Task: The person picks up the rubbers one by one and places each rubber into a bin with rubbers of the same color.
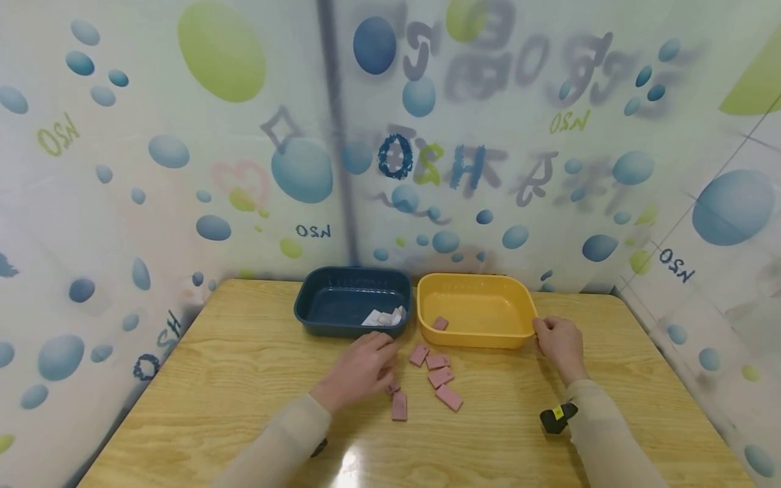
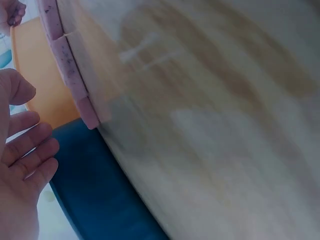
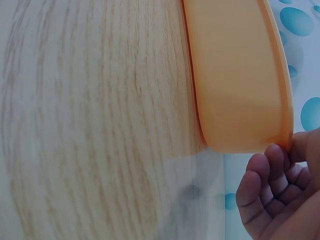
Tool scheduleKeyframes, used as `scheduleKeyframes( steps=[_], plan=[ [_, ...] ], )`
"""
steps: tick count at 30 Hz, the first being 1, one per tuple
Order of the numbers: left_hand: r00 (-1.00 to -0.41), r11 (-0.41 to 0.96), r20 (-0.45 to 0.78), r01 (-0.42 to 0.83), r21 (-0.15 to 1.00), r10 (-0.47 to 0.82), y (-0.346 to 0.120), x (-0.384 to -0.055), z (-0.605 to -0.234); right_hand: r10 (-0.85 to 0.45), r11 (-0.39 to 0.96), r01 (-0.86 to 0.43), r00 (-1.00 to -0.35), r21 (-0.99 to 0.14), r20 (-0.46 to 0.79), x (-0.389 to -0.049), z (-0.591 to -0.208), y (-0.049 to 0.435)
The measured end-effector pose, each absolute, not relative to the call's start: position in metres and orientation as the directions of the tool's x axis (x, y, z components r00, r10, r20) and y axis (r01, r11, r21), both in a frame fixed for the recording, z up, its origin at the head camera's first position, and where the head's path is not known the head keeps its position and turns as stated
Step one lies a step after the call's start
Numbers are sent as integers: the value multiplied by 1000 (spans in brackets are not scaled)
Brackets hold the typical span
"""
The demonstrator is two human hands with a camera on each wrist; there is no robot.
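My right hand pinches the right end of the yellow plastic bin at its rim. In the right wrist view, the thumb and forefinger meet at the bin's corner while the other fingers curl loosely. My left hand hovers just in front of the dark blue bin, its palm holding nothing and its fingers loosely bent in the left wrist view. Beside it lie small pink rectangular blocks, one partly hidden by the fingers. More pink blocks are scattered before the yellow bin.
One pink block lies inside the yellow bin. Crumpled white pieces sit in the blue bin's right front corner. Both bins stand side by side at the back of the wooden table, close to a patterned curtain.
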State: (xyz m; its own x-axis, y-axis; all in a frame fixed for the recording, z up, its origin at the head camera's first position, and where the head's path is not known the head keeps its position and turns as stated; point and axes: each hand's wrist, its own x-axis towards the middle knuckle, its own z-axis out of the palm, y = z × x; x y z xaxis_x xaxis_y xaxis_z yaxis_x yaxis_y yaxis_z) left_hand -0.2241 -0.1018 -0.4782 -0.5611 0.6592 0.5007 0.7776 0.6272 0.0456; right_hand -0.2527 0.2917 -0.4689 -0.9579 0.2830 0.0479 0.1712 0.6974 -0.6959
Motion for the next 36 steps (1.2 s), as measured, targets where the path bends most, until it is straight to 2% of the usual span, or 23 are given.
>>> scheduleKeyframes(
  steps=[13,19,25,36],
  plan=[
    [-670,689,382,716,108,636,-114,-225,-482,287,693,175,-957,-699,45,-252,-468,291],
    [-667,712,400,700,50,628,-116,-225,-484,290,692,180,-956,-700,41,-252,-468,291],
    [-687,726,379,685,56,620,-116,-229,-484,281,698,178,-959,-694,36,-252,-468,292],
    [-686,740,403,672,31,606,-114,-230,-482,292,686,180,-956,-705,39,-253,-469,292]
  ],
)
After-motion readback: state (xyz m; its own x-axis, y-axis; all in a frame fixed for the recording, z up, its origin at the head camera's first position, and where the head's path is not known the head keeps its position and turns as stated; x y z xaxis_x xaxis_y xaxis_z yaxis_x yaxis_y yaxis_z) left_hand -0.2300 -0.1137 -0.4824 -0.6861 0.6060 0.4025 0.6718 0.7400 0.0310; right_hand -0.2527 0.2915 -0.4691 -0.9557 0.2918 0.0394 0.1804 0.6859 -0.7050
